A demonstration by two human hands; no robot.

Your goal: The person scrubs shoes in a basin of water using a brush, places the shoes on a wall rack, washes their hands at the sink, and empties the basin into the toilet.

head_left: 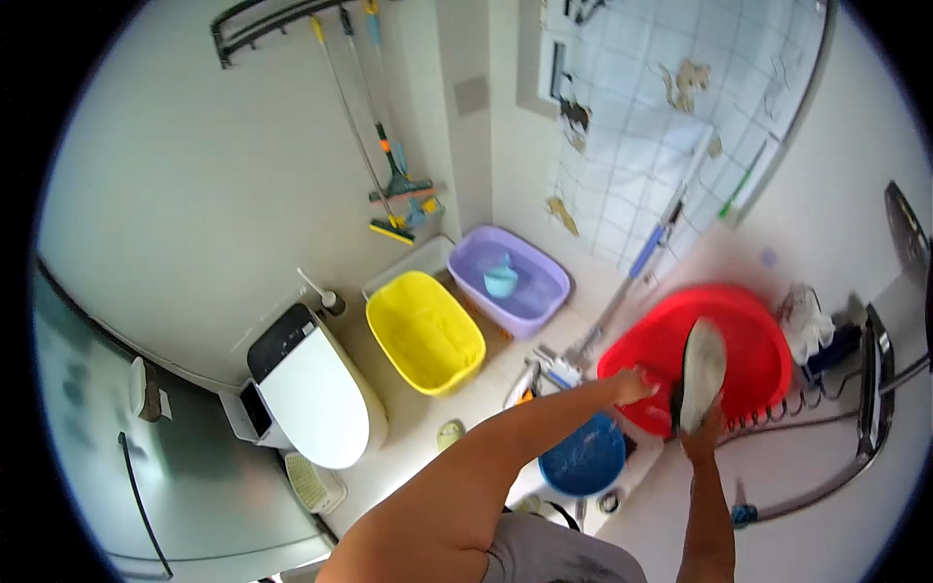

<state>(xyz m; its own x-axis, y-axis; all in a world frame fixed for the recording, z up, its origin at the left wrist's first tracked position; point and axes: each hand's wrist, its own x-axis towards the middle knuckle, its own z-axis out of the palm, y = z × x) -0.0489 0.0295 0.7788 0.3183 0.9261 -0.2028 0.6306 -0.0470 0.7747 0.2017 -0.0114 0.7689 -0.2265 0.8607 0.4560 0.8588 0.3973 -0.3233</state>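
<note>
The left hand [634, 387] is blurred, its grip I cannot tell; towards four o'clock, the right hand [704, 435] grasps a pale, dark-edged shoe [706, 365].

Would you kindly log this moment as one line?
right hand: holding shoe, pale sole showing | left hand: beside shoe, grip unclear | red basin: beneath shoe

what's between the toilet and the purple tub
In the head view, the yellow tub stands between the toilet and the purple tub.

One head-worn camera, facing forward and down, wide round-edged view — hands [634, 387] fairly near
</note>
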